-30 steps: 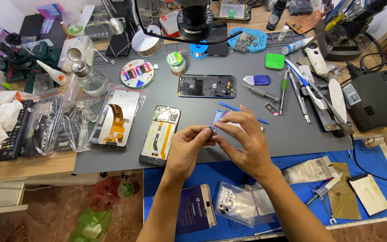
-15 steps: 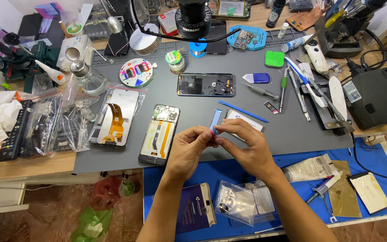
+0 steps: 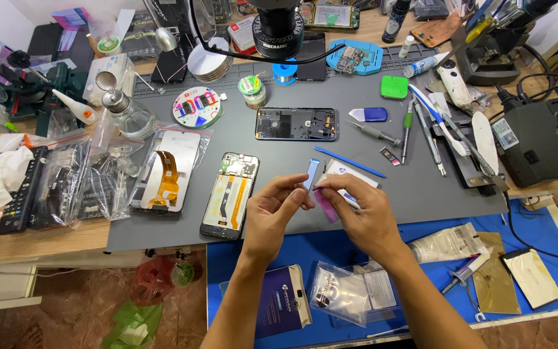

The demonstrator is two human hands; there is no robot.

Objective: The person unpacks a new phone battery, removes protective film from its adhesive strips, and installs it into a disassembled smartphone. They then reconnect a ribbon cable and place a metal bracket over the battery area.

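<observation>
Blue adhesive strip [image 3: 310, 173] stands nearly upright between the two hands, just above the grey mat [image 3: 279, 213] on the table, to the right of the opened phone body with the orange flex cable [image 3: 230, 195]. Left hand [image 3: 272, 216] pinches the lower end of the strip between thumb and forefinger, its grip closed on it. Right hand [image 3: 363, 213] holds its fingertips against the same lower end, and a pink film [image 3: 325, 205] shows under its fingers; whether that grip clamps the strip or the film I cannot tell.

By its look the strip is thin, very light and limp, likely sticky on one face, so it would curl, crease or cling to skin if squeezed in the middle. The safest hold seems to be at the very end or along the edges, with light pressure from fingertips. A blue plastic pry stick [image 3: 350, 161] lies just beyond the hands, and a second phone frame [image 3: 296, 123] lies farther off on the mat.
</observation>
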